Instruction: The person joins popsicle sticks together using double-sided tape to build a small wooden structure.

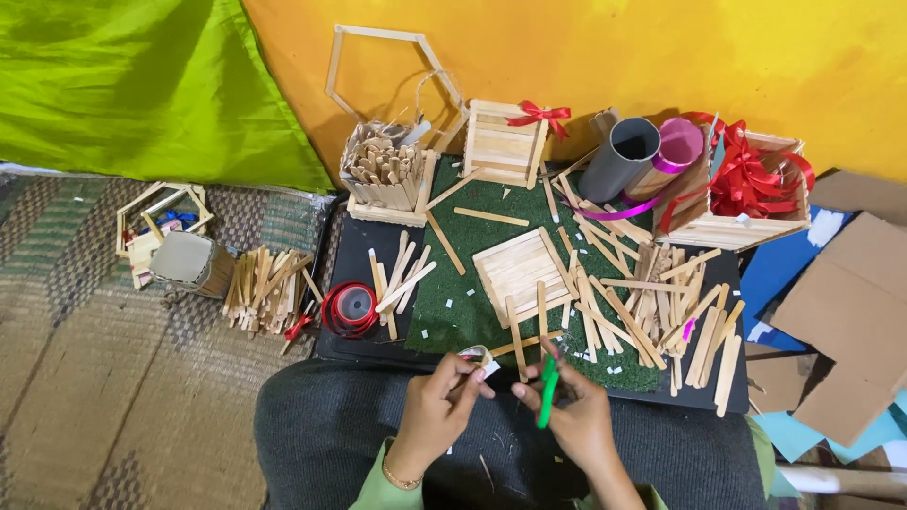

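My left hand (436, 408) pinches a small roll of white tape (476, 357) just above my lap. My right hand (574, 416) grips green-handled scissors (548, 389), the blades pointing up toward the tape. Both hands hover at the near edge of a black board (364, 247) carrying a green turf mat (453, 293). On the mat, a flat square panel of wooden sticks (518, 269) lies right in front of my hands.
Loose wooden sticks (652, 307) cover the mat's right side. A red ribbon spool (350, 309), a stick-filled box (385, 175), a small crate with a red bow (505, 142), grey and pink tubes (624, 156), a ribboned crate (746, 194), a hexagon frame (378, 76) and cardboard pieces (850, 312) surround it.
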